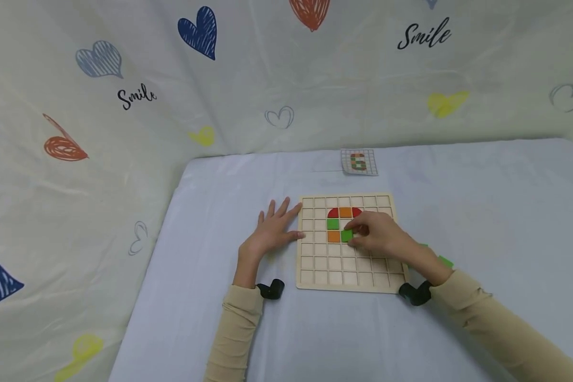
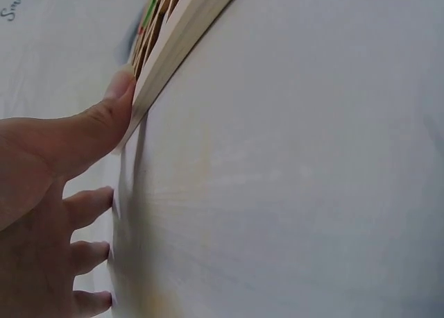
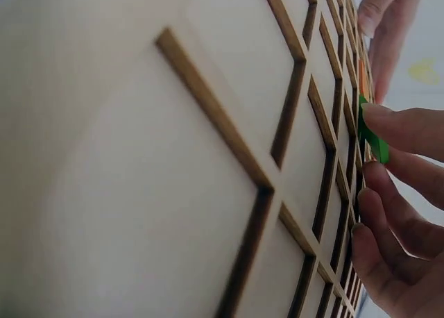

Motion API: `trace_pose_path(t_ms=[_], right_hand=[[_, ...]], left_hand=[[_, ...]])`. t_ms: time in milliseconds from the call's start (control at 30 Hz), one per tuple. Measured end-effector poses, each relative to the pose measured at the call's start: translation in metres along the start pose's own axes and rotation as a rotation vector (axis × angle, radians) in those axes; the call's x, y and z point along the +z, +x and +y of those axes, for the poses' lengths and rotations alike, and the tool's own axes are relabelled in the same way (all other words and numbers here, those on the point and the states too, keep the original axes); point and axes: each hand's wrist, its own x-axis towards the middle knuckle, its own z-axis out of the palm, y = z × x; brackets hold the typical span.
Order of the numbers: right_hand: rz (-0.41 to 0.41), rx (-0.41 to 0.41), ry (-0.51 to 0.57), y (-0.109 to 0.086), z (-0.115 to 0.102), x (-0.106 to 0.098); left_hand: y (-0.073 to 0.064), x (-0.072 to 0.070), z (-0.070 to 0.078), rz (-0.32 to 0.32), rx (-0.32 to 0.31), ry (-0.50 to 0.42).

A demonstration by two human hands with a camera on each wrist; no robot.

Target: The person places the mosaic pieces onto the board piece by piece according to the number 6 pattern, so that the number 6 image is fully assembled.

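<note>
A wooden grid board (image 1: 315, 277) lies on the white-covered table. My right hand (image 1: 382, 233) pinches a green square tile (image 1: 346, 235) between thumb and fingers at a cell near the board's middle; in the right wrist view the green tile (image 3: 376, 139) is tilted against the grid. Beside it in the grid sit an orange tile (image 1: 333, 236), a green tile (image 1: 332, 224), another orange tile (image 1: 345, 212) and two red rounded-corner tiles (image 1: 333, 213). My left hand (image 1: 270, 231) lies spread at the board's left side, its thumb (image 2: 104, 120) against the edge.
Behind the board lies a small printed card (image 1: 359, 162) with a coloured grid pattern. Loose green pieces (image 1: 445, 261) show partly under the right forearm. A black wrist camera (image 1: 271, 289) sits at each wrist. A cloth backdrop (image 1: 344, 90) with hearts rises behind the table.
</note>
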Motion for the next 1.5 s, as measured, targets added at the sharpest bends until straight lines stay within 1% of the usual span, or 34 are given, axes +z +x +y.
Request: trace_pose_path(t_ms=[167, 400, 733, 833, 1100, 1500], right_hand=[[0.027, -0.023, -0.055, 0.001, -0.001, 0.004], [0.017, -0.010, -0.086, 0.001, -0.004, 0.007], [0.012, -0.050, -0.041, -0.004, 0.000, 0.004], [0.021, -0.074, -0.037, -0.006, 0.000, 0.000], [0.049, -0.128, -0.047, -0.021, 0.009, -0.015], [0.082, -0.130, -0.109, -0.052, 0.031, -0.034]], left_hand=[[-0.001, 0.000, 0.000, -0.002, 0.009, 0.006], [0.000, 0.002, -0.002, 0.000, 0.002, 0.007], [0.001, 0.003, -0.002, -0.002, -0.007, 0.013], [0.001, 0.003, -0.001, 0.007, -0.009, 0.011], [0.000, 0.002, 0.002, 0.020, -0.012, 0.000], [0.002, 0.003, 0.001, 0.011, -0.027, 0.000]])
